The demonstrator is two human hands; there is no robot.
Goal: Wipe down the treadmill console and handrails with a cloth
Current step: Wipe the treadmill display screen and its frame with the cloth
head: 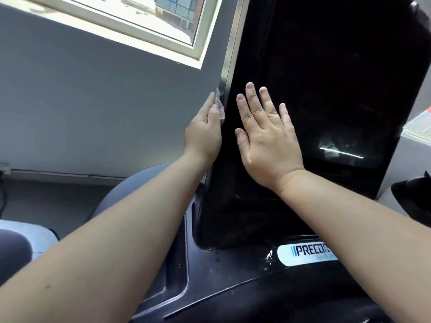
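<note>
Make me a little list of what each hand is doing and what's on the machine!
screen: black and shiny
cloth: small, pale, at the screen's left edge
left hand: holds the cloth against that edge
right hand: flat on the screen, fingers spread
label: white, below the screen, partly hidden by the right arm
window: upper left, bright

I see the black console deck (221,287) carrying the upright dark screen (326,89) and a white Precor badge (307,252).
</note>
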